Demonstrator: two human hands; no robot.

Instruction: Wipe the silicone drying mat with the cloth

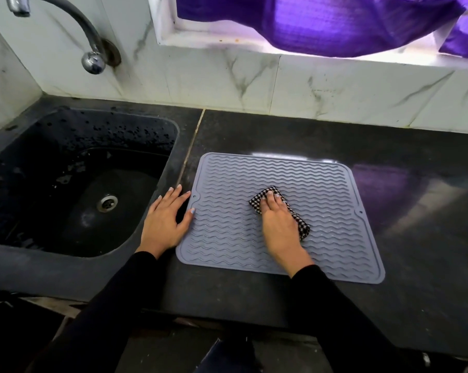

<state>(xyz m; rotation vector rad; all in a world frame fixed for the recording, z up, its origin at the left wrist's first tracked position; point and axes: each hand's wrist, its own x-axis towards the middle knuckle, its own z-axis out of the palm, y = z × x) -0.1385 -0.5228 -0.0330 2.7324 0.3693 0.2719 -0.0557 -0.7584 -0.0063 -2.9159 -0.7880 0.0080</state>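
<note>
A grey silicone drying mat (321, 189) with wavy ridges lies flat on the dark counter, right of the sink. A small black-and-white checked cloth (302, 226) sits near the mat's middle. My right hand (278, 224) lies on top of the cloth and presses it to the mat, fingers fairly straight; most of the cloth is hidden under it. My left hand (165, 222) rests flat on the counter at the mat's left edge, its thumb touching that edge.
A dark sink (74, 181) with water drops and a metal drain lies to the left, a curved tap (90, 49) above it. A marble-tiled wall (308, 87) runs behind the counter. A purple curtain (335, 20) hangs in the window. The counter's front edge is close below the mat.
</note>
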